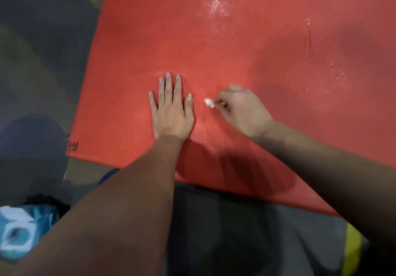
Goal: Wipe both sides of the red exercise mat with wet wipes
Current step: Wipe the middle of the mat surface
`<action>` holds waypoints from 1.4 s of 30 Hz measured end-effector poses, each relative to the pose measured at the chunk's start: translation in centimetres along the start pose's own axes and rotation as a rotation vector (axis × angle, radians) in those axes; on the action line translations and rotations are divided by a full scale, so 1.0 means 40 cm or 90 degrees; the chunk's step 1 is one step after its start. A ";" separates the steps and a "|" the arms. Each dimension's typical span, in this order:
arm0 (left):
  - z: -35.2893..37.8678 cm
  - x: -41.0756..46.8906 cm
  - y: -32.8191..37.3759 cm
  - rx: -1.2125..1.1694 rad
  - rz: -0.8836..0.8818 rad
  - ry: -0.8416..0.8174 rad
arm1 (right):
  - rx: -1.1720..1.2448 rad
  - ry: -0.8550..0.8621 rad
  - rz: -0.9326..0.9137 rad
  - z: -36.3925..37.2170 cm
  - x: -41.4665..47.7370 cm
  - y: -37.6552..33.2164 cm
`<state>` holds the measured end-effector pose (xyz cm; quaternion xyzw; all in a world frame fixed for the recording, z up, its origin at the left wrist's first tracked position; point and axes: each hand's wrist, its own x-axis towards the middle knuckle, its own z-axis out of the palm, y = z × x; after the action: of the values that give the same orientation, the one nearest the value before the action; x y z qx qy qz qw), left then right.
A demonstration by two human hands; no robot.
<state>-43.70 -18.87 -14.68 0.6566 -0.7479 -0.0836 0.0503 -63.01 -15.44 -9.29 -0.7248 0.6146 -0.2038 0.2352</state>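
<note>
The red exercise mat (246, 46) lies flat on the floor and fills most of the view; wet streaks shine near its top and right. My left hand (171, 108) presses flat on the mat with straight fingers. Just to its right, my right hand (244, 110) is curled and grips a small white wet wipe (209, 102), of which only a crumpled tip shows, touching the mat.
A blue and white wet-wipe pack (15, 235) lies at the lower left on the dark floor (42, 50). My grey-clad legs (235, 233) are at the mat's near edge. A yellow object (351, 252) shows at the lower right.
</note>
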 end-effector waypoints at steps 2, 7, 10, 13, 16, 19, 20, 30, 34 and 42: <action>0.000 0.001 0.001 0.015 -0.002 0.006 | 0.041 -0.082 -0.053 0.036 -0.069 -0.050; 0.000 0.003 0.004 0.020 -0.005 0.012 | 0.061 -0.077 -0.060 0.059 -0.113 -0.058; -0.004 0.003 0.004 0.015 -0.011 0.014 | 0.047 0.028 0.022 0.042 -0.087 -0.019; -0.002 0.003 0.009 0.013 -0.010 0.020 | 0.002 -0.013 -0.008 0.054 -0.121 -0.025; -0.003 0.004 0.008 0.009 -0.016 0.026 | 0.040 -0.165 -0.122 0.056 -0.195 -0.080; -0.004 0.003 0.011 0.011 -0.017 0.024 | 0.019 -0.146 -0.141 0.061 -0.204 -0.079; -0.004 0.001 0.012 0.012 -0.017 0.027 | -0.002 -0.095 -0.120 0.065 -0.193 -0.069; -0.005 0.000 0.012 0.005 -0.014 0.037 | -0.011 -0.126 -0.189 0.127 -0.365 -0.087; -0.003 0.000 0.013 0.004 -0.012 0.042 | -0.037 -0.147 -0.272 0.085 -0.347 -0.031; -0.006 0.000 0.015 0.009 -0.015 0.042 | -0.034 -0.014 -0.121 0.045 -0.221 0.042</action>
<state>-44.26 -18.81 -14.34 0.6680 -0.7387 -0.0571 0.0694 -64.73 -6.77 -11.78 -0.7883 0.5454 -0.2007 0.2022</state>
